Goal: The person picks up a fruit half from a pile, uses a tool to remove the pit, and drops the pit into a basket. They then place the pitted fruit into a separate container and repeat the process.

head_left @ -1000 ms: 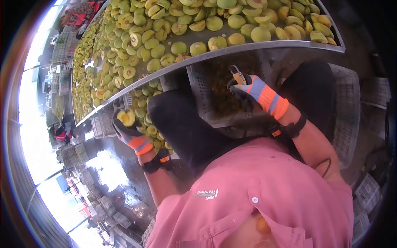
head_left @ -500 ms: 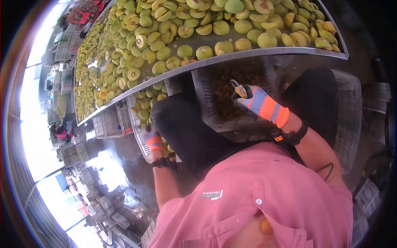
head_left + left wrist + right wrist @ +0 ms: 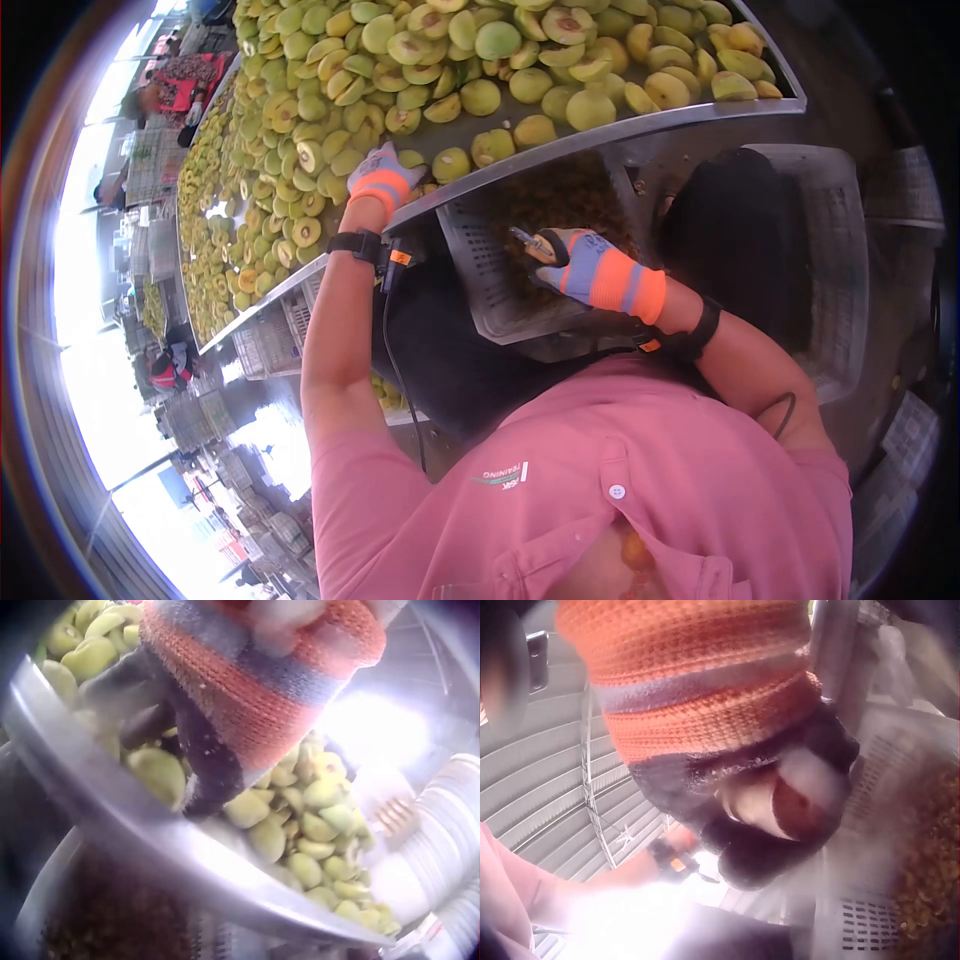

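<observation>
Over the metal-edged table [image 3: 640, 122], the gloved left hand [image 3: 380, 180] reaches among green-yellow fruit halves [image 3: 345, 162]. In the left wrist view, the left hand [image 3: 232, 682] has its thumb and fingers apart around a fruit half [image 3: 156, 774]; whether they touch it is unclear. The gloved right hand [image 3: 600, 270] grips a small tool [image 3: 541, 247] with a wooden handle and metal tip, over the crate below the table edge. From the right wrist view, the right hand [image 3: 727, 750] has its fingers curled round the handle [image 3: 754, 806]; the metal tip is hidden.
A crate [image 3: 492, 310] with small brown-yellow pieces stands under the table edge, between the person's knees. Another crate [image 3: 835, 200] is at the right. Fruit [image 3: 388, 392] shows beside the left leg. Stacked crates and other people [image 3: 170, 368] are at the far left.
The left hand held a fruit half, lowered to the crate of fruit beside the left leg, then rose onto the table without that half. The right hand, still gripping the tool, has moved slightly down.
</observation>
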`<state>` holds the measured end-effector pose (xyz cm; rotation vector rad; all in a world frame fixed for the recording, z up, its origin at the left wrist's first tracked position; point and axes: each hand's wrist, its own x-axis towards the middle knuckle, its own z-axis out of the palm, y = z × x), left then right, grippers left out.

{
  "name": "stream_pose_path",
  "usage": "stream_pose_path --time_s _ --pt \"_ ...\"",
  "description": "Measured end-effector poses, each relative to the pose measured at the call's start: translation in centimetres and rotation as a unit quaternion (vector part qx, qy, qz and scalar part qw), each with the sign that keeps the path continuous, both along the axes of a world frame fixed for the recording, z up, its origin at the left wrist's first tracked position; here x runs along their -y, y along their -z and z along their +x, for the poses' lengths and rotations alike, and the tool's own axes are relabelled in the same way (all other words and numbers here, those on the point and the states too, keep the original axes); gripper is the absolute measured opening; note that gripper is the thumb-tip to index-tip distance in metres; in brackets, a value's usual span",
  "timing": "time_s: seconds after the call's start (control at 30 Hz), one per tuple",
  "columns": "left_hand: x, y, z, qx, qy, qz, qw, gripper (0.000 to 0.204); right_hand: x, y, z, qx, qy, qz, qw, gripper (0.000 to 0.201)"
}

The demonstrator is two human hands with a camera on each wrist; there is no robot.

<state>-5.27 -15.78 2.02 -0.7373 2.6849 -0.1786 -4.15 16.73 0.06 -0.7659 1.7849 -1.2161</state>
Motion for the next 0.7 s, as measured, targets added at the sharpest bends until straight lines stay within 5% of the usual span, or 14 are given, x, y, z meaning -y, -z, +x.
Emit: stream_pose_path --time_s 0.1,0.13,0.23,0.33,0.43,0.5,0.57,0.7 --pt "1.8 1.1 1.1 -0.091 0.035 0.066 0.993 0.056 -0.2 -0.3 -0.2 -0.007 -0.008 0.01 1.0 0.032" --pt "2.5 1.4 2.3 -0.198 0.025 0.25 0.948 0.042 -0.2 -0.5 -0.3 0.01 0.001 0.0 1.0 0.032" --pt "-3.1 -5.1 5.5 -0.229 0.048 0.52 0.821 0.025 0.0 -0.4 -0.3 0.055 0.041 -0.051 0.996 0.03" --pt "-4.5 -3.2 7.3 -0.374 0.392 0.36 0.759 0.02 0.4 -0.3 -0.4 0.073 0.092 -0.101 0.988 0.029" --pt "-10.1 -1.7 9.1 -0.408 0.086 0.584 0.697 0.024 0.6 -0.4 -0.4 0.092 0.1 -0.138 0.981 0.029" --pt "-12.9 -2.3 8.1 -0.374 0.121 0.478 0.785 0.031 0.6 -0.2 -0.5 0.056 0.11 -0.144 0.982 0.028" --pt "-14.9 -2.2 7.4 -0.406 0.049 0.588 0.697 0.034 0.6 0.3 -0.7 0.031 0.121 -0.149 0.981 0.028" --pt "-14.6 0.3 7.0 -0.44 0.209 0.357 0.797 0.044 0.6 1.3 -1.0 -0.001 0.122 -0.131 0.984 0.028"
